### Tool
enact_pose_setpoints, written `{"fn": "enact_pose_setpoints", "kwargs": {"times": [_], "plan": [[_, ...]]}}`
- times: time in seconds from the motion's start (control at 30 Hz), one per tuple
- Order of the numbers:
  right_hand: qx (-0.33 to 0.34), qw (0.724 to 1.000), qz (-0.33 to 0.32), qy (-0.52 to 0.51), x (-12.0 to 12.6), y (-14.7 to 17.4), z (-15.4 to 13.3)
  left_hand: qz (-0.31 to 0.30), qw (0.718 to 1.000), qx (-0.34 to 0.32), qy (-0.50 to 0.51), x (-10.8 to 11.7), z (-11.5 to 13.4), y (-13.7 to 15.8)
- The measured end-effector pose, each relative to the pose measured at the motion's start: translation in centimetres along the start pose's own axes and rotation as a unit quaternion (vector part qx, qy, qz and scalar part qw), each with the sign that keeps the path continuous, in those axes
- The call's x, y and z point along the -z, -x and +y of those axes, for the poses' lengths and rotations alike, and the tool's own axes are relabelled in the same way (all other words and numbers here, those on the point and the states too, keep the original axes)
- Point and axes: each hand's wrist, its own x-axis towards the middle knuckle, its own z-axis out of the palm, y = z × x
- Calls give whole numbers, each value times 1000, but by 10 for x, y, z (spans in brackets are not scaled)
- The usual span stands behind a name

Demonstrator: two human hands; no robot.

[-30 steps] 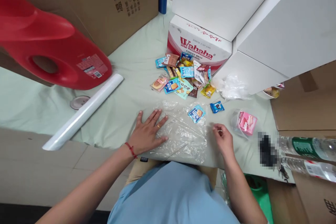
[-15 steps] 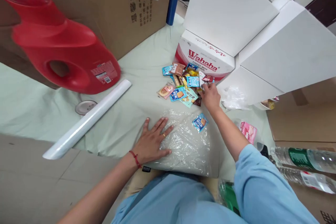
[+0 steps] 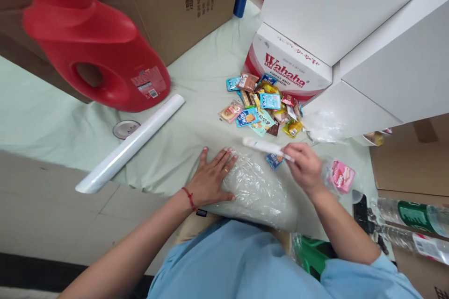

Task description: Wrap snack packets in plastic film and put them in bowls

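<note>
My left hand [image 3: 212, 180] lies flat with its fingers spread on the left edge of a clear plastic sheet [image 3: 259, 191]. A slim white stick-shaped packet [image 3: 261, 145], blurred by motion, is pinched by one end in my right hand [image 3: 304, 167]. It is held above the sheet's far edge and partly covers a small blue snack packet [image 3: 273, 162] there. Beyond both hands is a heap of wrapped snacks, among them a light-green packet [image 3: 263, 123], a yellow packet [image 3: 293, 128] and a blue one [image 3: 247, 117].
A red jug [image 3: 115, 51], a white roll [image 3: 133, 142] and a round lid [image 3: 125, 129] are at left. The white Wahaba carton [image 3: 289, 65] stands behind the snacks. To the right are crumpled clear plastic [image 3: 324, 126], a pink packet [image 3: 343, 176] and bottles [image 3: 414, 215].
My right hand has come away from the snack heap toward me and to the right, with the white packet in it. My left hand stays flat on the sheet. The camera view has shifted.
</note>
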Motion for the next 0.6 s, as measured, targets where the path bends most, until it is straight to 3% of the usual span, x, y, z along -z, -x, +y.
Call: {"fn": "enact_pose_setpoints", "kwargs": {"times": [0.1,0.2,0.37,0.6], "plan": [[69,982,-175,-28,-17,45,7,4,1000,0,0,-1,0,0],[85,958,-273,11,-20,67,20,1,1000,-1,-6,-1,0,-1],[67,961,-266,32,-23,62,7,-12,999,4,-31,1,1,-4],[70,968,-229,71,-74,64,-6,22,999,27,-32,1,1,-2]]}}
